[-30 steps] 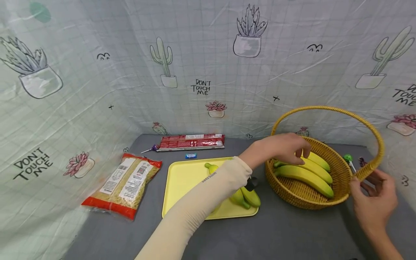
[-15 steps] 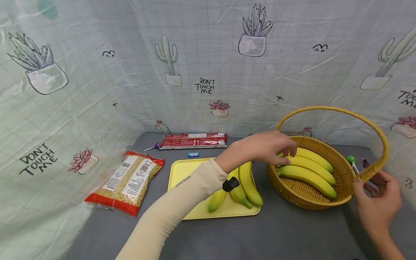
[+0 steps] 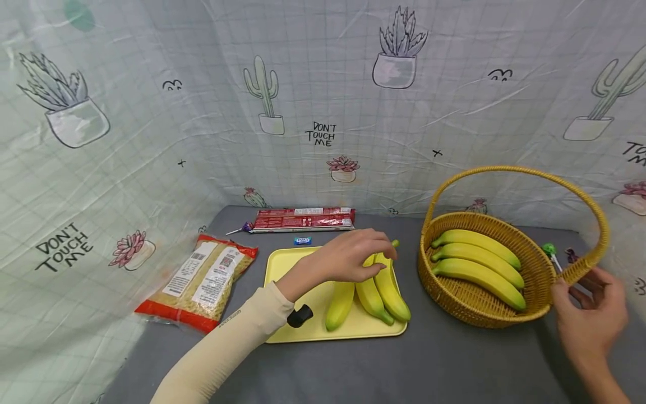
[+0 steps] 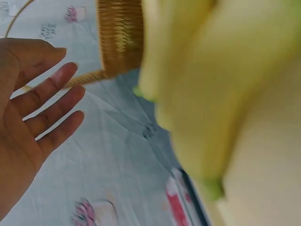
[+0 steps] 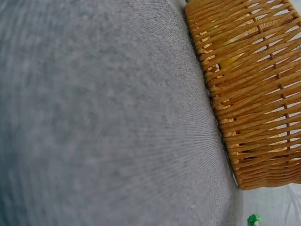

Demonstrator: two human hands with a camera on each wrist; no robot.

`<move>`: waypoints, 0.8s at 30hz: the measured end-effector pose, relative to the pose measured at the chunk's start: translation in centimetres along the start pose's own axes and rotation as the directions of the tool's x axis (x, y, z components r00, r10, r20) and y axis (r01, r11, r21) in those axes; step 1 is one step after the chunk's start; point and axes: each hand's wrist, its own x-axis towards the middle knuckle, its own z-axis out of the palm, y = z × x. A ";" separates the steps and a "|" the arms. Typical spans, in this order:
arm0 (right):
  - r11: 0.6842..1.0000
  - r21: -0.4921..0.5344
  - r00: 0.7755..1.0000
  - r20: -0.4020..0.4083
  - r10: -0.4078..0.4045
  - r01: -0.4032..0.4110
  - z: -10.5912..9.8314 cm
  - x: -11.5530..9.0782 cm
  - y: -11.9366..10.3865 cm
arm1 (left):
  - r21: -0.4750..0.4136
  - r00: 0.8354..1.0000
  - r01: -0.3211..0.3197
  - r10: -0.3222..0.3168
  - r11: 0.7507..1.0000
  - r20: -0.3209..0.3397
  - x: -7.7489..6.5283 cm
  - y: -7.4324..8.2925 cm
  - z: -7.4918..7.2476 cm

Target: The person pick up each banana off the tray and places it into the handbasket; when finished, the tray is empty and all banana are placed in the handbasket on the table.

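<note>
Over the yellow tray [image 3: 282,264], my left hand [image 3: 353,255] hovers with relaxed, spread fingers, holding nothing. Beneath and beside it lie several bananas on the tray, among them the leftmost banana [image 3: 340,307] and the rightmost banana [image 3: 396,297]; the hand hides their upper parts. In the left wrist view the fingers [image 4: 56,110] stand apart from the blurred bananas [image 4: 202,108]. My right hand [image 3: 593,317] grips the wicker basket [image 3: 454,306] where its handle meets the rim. Three bananas [image 3: 479,261] rest side by side inside the basket. The right wrist view shows the basket's woven side [image 5: 254,103].
A bag of pasta [image 3: 204,280] with red ends lies left of the tray. Behind the tray are a red package [image 3: 305,219], a purple lollipop [image 3: 246,227] and a small blue candy [image 3: 303,240]. A green lollipop [image 3: 549,248] lies beyond the basket's right side, near the patterned curtain [image 3: 303,84].
My left hand has moved left from above the basket's bananas to over the tray, leaving those bananas in the basket. The right hand keeps its hold on the basket.
</note>
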 end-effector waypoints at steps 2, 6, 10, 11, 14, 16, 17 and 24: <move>1.000 -0.004 1.000 -0.002 0.002 -0.002 0.0 0.1 -0.1 | 0.014 1.000 0.030 -0.030 0.999 0.004 -1.1 -0.5 0.3; 1.000 -0.015 1.000 -0.006 0.007 -0.007 0.1 0.1 -0.3 | 0.013 0.996 0.086 -0.086 0.996 0.011 -3.2 -1.6 0.8; 1.000 -0.013 1.000 -0.013 0.009 -0.009 0.2 0.0 -0.3 | 0.007 0.990 0.137 -0.137 0.991 0.029 -5.0 -2.3 1.2; 1.000 -0.014 1.000 -0.014 0.009 -0.009 0.1 0.0 -0.3 | 0.010 0.989 0.145 -0.145 0.989 0.035 -5.4 -2.4 1.3; 1.000 -0.014 1.000 -0.016 0.011 -0.011 0.1 0.0 -0.1 | 0.024 0.989 0.141 -0.142 0.990 0.039 -6.2 -2.8 1.6; 1.000 -0.014 1.000 -0.019 0.013 -0.013 0.1 0.1 0.0 | 0.029 0.990 0.131 -0.132 0.991 0.042 -6.7 -3.0 1.8; 1.000 -0.015 1.000 -0.020 0.014 -0.014 0.1 0.1 0.0 | 0.036 0.990 0.129 -0.131 0.991 0.045 -6.8 -3.1 2.0; 0.999 -0.019 0.999 -0.021 0.026 -0.027 0.2 0.1 0.1 | 0.053 0.987 0.143 -0.146 0.988 0.073 -7.8 -3.7 2.9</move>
